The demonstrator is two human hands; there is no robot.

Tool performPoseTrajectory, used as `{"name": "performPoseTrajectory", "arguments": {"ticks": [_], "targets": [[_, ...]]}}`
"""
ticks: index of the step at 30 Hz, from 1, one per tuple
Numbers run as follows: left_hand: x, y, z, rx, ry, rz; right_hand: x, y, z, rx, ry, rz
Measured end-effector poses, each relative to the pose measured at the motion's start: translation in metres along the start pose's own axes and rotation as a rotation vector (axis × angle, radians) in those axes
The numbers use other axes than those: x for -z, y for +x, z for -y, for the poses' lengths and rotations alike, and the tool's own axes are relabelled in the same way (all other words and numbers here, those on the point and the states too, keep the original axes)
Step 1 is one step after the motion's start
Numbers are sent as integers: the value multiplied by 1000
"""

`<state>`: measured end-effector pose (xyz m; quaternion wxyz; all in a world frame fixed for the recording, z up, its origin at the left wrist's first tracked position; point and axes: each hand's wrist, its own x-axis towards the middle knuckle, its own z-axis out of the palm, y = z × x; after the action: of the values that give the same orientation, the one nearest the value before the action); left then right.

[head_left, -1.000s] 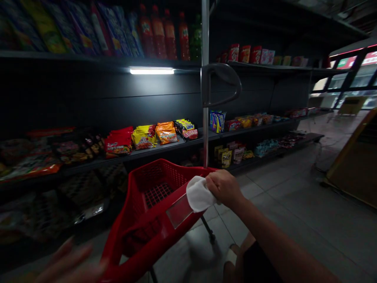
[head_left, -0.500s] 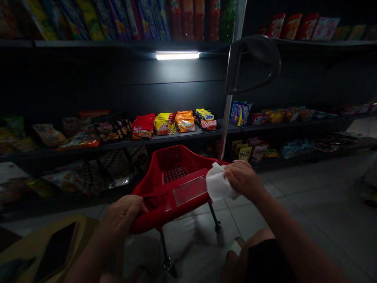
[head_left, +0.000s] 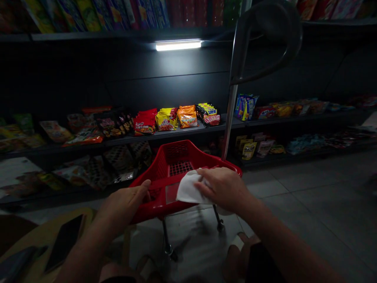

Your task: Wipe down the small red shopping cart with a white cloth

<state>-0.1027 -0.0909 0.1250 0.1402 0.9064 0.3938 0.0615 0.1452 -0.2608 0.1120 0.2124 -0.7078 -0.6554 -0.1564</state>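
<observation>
A red plastic shopping cart on thin metal legs stands in front of me, its basket facing the shelves. My left hand grips the left end of its handle, thumb on top and the other fingers mostly hidden. On the handle's middle, partly over a grey label panel, lies a white cloth. My right hand holds this cloth and presses it against the handle, fingers bent over it. A metal pole with a dark looped grip rises at the cart's right side.
Dark shelves with packaged snacks and noodle packets run behind the cart under a lit tube. At lower left, a phone lies on a yellowish stool-like surface. My feet are on the tiled floor.
My right hand has slid the white cloth leftward from the handle's right end to its middle, covering part of the label panel. My left hand stays on the handle. The view has shifted slightly.
</observation>
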Motion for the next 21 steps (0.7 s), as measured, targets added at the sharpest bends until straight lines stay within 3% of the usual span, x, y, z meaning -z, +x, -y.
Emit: {"name": "performPoseTrajectory", "arguments": {"ticks": [3, 6, 8, 11, 14, 16, 18, 21], "targets": [[2, 1, 4, 12, -7, 26, 5, -11, -57, 187, 138, 53], [0, -1, -4, 16, -43, 11, 4, -17, -80, 135, 148, -33], [-2, -3, -11, 47, -40, -24, -1, -17, -62, -1, 61, -131], [-8, -5, -15, 45, -59, -89, -17, -13, 3, -98, -38, -267], [-14, -6, -9, -3, -99, -173, -40, -4, 78, 30, 1, -351], [-16, -6, -3, 1, -97, -213, -54, 4, 112, 177, 2, -344], [-16, -6, 1, -7, -99, -214, -62, 7, 127, 275, -32, -310], [-10, -8, -2, -75, -107, -174, -55, -2, 107, 382, -53, -271]]}}
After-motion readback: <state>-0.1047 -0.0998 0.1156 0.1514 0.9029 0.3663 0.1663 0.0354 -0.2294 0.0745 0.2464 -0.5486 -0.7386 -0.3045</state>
